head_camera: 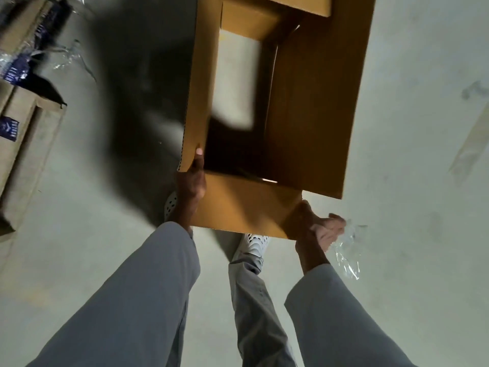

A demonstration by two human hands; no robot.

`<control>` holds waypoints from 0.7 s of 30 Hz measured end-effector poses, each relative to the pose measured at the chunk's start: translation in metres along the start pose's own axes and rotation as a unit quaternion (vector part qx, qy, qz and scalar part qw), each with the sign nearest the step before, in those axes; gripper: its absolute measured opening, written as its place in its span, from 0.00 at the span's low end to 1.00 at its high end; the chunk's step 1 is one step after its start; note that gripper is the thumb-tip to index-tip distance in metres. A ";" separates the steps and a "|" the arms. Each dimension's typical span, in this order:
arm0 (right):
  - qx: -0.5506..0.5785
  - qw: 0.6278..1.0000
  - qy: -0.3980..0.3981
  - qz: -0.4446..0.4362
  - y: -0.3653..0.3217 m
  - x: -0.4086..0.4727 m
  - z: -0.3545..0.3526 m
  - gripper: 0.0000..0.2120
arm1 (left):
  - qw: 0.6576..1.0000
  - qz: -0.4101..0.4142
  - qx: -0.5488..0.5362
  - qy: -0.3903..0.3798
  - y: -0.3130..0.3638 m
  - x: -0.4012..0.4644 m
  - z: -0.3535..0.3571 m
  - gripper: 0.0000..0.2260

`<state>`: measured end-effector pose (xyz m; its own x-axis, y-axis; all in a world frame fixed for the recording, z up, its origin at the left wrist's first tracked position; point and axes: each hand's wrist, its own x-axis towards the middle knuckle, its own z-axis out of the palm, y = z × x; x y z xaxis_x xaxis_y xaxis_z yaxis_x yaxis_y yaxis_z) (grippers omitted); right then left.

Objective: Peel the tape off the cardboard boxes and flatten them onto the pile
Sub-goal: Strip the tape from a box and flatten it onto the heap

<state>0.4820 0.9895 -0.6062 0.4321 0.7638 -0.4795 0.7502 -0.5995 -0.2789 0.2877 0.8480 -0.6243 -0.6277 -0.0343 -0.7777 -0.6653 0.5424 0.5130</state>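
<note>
A large brown cardboard box is held up in front of me, open at both ends, so the floor shows through it. My left hand grips the near corner of its left wall, thumb over the edge. My right hand holds the right end of the near flap and also clutches a crumpled strip of clear tape that hangs to the right. Both arms wear light grey sleeves.
Flattened cardboard boxes with blue labels lie in a pile on the floor at the left, with loose clear tape beside them. My feet in white perforated shoes stand below the box. A tape mark marks the grey floor at right.
</note>
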 end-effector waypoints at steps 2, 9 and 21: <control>0.088 0.987 -0.117 0.063 -0.004 0.007 0.012 0.33 | 1.000 -0.010 0.019 0.002 -0.002 0.002 -0.001 0.15; 0.198 0.964 -0.166 -0.064 -0.053 0.022 0.039 0.30 | 0.998 0.057 -0.012 0.022 -0.014 0.007 0.008 0.11; 0.079 0.944 -0.236 -0.215 -0.157 0.003 0.069 0.19 | 0.991 0.012 0.127 -0.032 -0.084 -0.038 -0.010 0.17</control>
<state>0.3309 1.0687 -0.6216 -0.1941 0.7758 -0.6004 0.7056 -0.3148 -0.6348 0.3629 0.7953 -0.6344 -0.6108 0.0300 -0.7912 -0.5215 0.7367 0.4305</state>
